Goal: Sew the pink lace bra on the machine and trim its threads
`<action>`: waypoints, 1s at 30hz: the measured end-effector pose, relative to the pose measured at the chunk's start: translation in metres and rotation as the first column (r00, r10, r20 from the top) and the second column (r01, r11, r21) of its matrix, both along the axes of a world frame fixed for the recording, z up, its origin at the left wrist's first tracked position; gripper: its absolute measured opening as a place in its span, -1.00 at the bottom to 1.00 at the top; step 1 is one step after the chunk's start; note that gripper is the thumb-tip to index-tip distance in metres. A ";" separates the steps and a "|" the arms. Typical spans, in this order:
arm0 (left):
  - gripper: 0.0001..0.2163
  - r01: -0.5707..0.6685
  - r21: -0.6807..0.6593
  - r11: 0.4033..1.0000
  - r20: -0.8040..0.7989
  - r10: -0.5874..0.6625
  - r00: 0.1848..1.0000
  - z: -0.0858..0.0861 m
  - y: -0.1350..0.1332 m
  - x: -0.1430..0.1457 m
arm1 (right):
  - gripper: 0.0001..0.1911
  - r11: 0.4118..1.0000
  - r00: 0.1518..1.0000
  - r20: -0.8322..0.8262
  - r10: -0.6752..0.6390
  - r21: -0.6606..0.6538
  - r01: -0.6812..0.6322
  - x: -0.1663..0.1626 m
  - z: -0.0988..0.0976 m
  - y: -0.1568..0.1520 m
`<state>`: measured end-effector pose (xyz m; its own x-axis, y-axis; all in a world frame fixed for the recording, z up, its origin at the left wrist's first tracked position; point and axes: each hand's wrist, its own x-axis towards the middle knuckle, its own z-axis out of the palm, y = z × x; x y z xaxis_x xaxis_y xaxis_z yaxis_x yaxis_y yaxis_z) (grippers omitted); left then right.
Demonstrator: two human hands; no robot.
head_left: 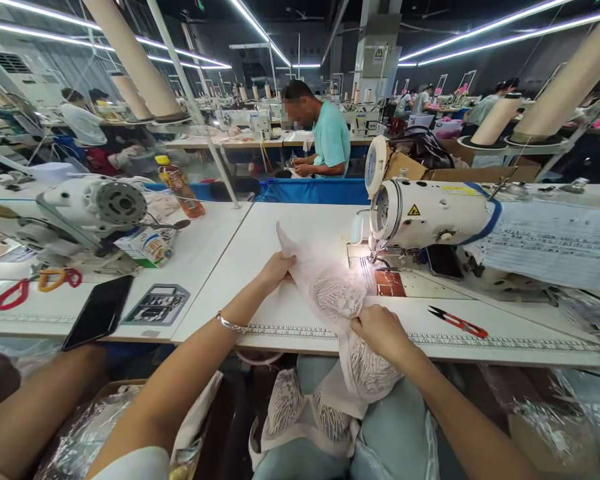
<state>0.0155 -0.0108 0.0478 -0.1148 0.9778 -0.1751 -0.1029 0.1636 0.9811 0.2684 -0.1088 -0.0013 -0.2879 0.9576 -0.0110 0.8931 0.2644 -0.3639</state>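
Observation:
A pale pink lace bra [336, 293] lies partly on the white sewing table, and one cup hangs over the front edge. My left hand [279, 268] pinches its far left part and lifts a wing of fabric. With closed fingers, my right hand [380, 328] grips the bra between its two cups at the table edge. Just beyond, the lit needle area of a white sewing machine [430, 212] stands close to the lace. Another pale lace bra [300, 417] rests across my lap. My fingertips are partly hidden by fabric.
Red-handled thread snips [459, 323] lie right of my right hand. Left are a black phone [100, 308], red-handled scissors [11, 295], a drink bottle [181, 188] and a second sewing machine [80, 203]. A person in a teal shirt [331, 137] sits across. A bare arm shows at lower left.

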 end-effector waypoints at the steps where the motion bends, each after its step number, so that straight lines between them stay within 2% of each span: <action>1: -0.86 -0.032 0.008 0.999 -0.036 0.032 0.999 -0.004 -0.003 -0.003 | -0.71 1.000 1.000 -0.020 0.003 -0.029 -0.004 0.000 0.004 0.002; 5: -0.74 -0.207 0.182 0.961 -0.180 0.240 0.954 -0.015 -0.031 -0.009 | -0.64 0.990 0.979 -0.198 0.049 -0.120 -0.074 0.005 0.016 0.007; 6: -0.76 -0.209 0.226 0.951 -0.213 0.258 0.942 -0.017 -0.040 -0.007 | -0.62 0.986 0.968 -0.244 0.063 -0.135 -0.099 0.006 0.017 0.007; 7: -0.81 -0.163 0.272 0.948 -0.255 0.235 0.938 -0.018 -0.048 -0.003 | -0.60 0.981 0.956 -0.282 0.076 -0.149 -0.122 0.006 0.018 0.008; 8: -0.87 -0.067 0.320 0.945 -0.303 0.169 0.938 -0.019 -0.054 0.002 | -0.59 0.977 0.947 -0.308 0.087 -0.161 -0.142 0.006 0.018 0.008; 9: -0.92 0.082 0.360 0.929 -0.356 0.055 0.933 -0.019 -0.058 0.009 | -0.59 0.972 0.941 -0.324 0.097 -0.172 -0.159 0.005 0.019 0.007; 10: -0.94 0.260 0.386 0.885 -0.403 -0.092 0.911 -0.019 -0.060 0.018 | -0.60 0.968 0.938 -0.331 0.106 -0.183 -0.174 0.004 0.020 0.006; 11: -0.93 0.444 0.396 0.804 -0.440 -0.258 0.860 -0.018 -0.058 0.027 | -0.62 0.963 0.936 -0.334 0.114 -0.194 -0.186 0.003 0.022 0.004; 12: -0.93 0.603 0.393 0.695 -0.465 -0.415 0.782 -0.017 -0.055 0.036 | -0.63 0.958 0.934 -0.335 0.122 -0.206 -0.199 0.002 0.025 0.002; 14: -0.89 0.802 0.365 0.472 -0.506 -0.623 0.597 -0.016 -0.045 0.054 | -0.63 0.944 0.938 -0.313 0.150 -0.238 -0.230 0.008 0.036 -0.005; 15: -0.86 0.855 0.351 0.382 -0.548 -0.656 0.518 -0.017 -0.039 0.063 | -0.64 0.937 0.944 -0.283 0.169 -0.251 -0.243 0.014 0.044 -0.009; 16: -0.83 0.886 0.338 0.318 -0.604 -0.649 0.463 -0.019 -0.034 0.071 | -0.65 0.931 0.951 -0.239 0.195 -0.259 -0.256 0.023 0.054 -0.012; 17: -0.81 0.903 0.326 0.278 -0.663 -0.613 0.429 -0.023 -0.031 0.079 | -0.68 0.929 0.958 -0.181 0.221 -0.259 -0.263 0.035 0.064 -0.015; 19: -0.75 0.906 0.332 0.261 -0.754 -0.503 0.422 -0.033 -0.030 0.095 | -0.76 0.929 0.957 -0.072 0.280 -0.233 -0.289 0.062 0.085 -0.014; 21: -0.69 0.891 0.362 0.272 -0.797 -0.406 0.448 -0.046 -0.035 0.111 | -0.66 0.927 0.946 0.030 0.324 -0.211 -0.311 0.087 0.098 -0.007; 23: -0.65 0.873 0.392 0.289 -0.801 -0.358 0.479 -0.056 -0.040 0.123 | -0.57 0.939 0.940 0.125 0.317 -0.178 -0.293 0.104 0.101 0.006; 25: -0.63 0.867 0.401 0.296 -0.808 -0.331 0.487 -0.061 -0.043 0.129 | -0.55 0.970 0.959 0.175 0.223 -0.143 -0.199 0.114 0.092 0.016; 27: -0.61 0.871 0.400 0.286 -0.822 -0.308 0.479 -0.061 -0.041 0.129 | -0.60 0.996 0.984 0.173 0.049 -0.078 -0.036 0.122 0.075 0.017; 30: -0.60 0.885 0.386 0.261 -0.828 -0.324 0.457 -0.057 -0.035 0.123 | -0.63 0.978 0.970 0.137 -0.198 0.090 0.187 0.136 0.044 -0.002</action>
